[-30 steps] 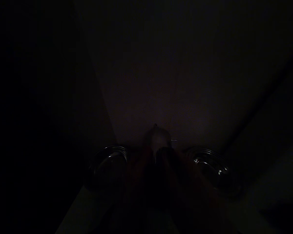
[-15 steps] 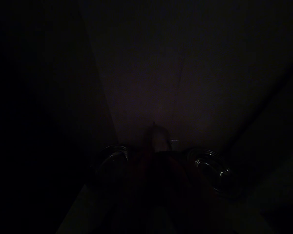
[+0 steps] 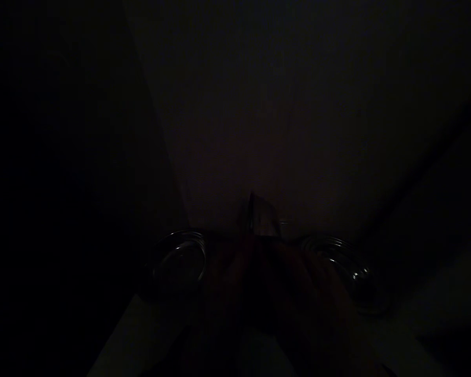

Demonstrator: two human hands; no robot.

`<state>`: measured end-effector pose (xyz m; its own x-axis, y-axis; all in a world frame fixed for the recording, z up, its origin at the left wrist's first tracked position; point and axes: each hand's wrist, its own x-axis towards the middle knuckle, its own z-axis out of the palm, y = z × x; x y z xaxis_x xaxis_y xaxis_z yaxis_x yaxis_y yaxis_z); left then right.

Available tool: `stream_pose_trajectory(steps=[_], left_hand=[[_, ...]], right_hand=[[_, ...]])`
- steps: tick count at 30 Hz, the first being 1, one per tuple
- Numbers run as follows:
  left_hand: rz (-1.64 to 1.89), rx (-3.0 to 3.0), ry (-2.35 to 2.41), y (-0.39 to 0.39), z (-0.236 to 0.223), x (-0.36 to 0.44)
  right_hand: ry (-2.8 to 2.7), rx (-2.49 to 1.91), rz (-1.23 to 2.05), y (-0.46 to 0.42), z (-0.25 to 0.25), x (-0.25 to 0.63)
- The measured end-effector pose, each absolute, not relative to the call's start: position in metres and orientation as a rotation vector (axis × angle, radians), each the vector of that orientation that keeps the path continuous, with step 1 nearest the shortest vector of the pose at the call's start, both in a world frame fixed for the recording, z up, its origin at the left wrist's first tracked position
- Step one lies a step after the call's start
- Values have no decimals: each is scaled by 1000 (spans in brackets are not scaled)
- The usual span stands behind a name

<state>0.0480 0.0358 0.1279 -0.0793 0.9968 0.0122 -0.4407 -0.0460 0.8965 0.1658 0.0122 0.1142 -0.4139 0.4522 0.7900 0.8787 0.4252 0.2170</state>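
Bending inward, the fingers of our left hand (image 3: 222, 277) and our right hand (image 3: 310, 288) meet the gloom near the middle of the view, close to each other. We cannot tell how far open they are, nor whether they grip or merely touch what lies just beyond their tips; the darkness hides the contact.

That is a small, dull, pale object with a dark upright edge on its left side (image 3: 266, 217), seen between the two hands and a little past them. We make out a flat face, but neither its material nor its full shape.

Beside our left hand sits a shiny, round, metal-looking bowl with a ringed rim (image 3: 186, 232); a similar shiny, round bowl (image 3: 333, 241) sits on the other side, partly covered by our right hand. A thin, faintly bright line shows just right of the pale object. Below, a pale, flat tabletop (image 3: 127, 335) shows its left edge, and a broad, dim, greyish surface (image 3: 259, 115) spreads beyond everything.
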Motion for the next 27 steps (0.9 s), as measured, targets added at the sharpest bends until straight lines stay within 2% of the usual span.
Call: stream_pose_trajectory(steps=[10,17,22,27], left_hand=[[1413,879,1071,35,127,45],[1213,763,1349,36,127,43],[1277,778,1397,41,129,38],[1107,831,1449,40,130,41]], right_hand=[[-2061,-1101,-776,14,111,162],[-2078,-1131,-798,14,119,167],[-2115,-1054,-712,11,115,165],[-2166,-1144,-732,20,122,173]])
